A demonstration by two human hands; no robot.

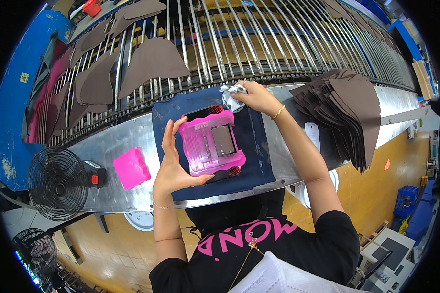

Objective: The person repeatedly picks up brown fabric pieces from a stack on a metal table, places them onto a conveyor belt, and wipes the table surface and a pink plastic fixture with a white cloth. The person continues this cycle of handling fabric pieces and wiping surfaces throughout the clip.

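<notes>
A pink translucent plastic case (199, 142) with wavy edges and a dark rectangular plate in it lies in front of me, on top of a dark piece with red dotted ends. Beneath is a dark blue cloth (259, 168) spread on the metal table. My left hand (173, 158) spans the case's left side, thumb at its near edge and fingers at its far edge. In my right hand (260, 97) is a crumpled white-and-dark rag (233, 99), pinched just beyond the case's far right corner.
Left on the metal table (117, 198) lie a pink wavy-edged piece (131, 168) and a black wire-caged fan (58, 183). A fanned stack of brown cut pieces (349, 110) stands at the right. Beyond runs a rack of metal bars (259, 41) bearing brown pieces (156, 63).
</notes>
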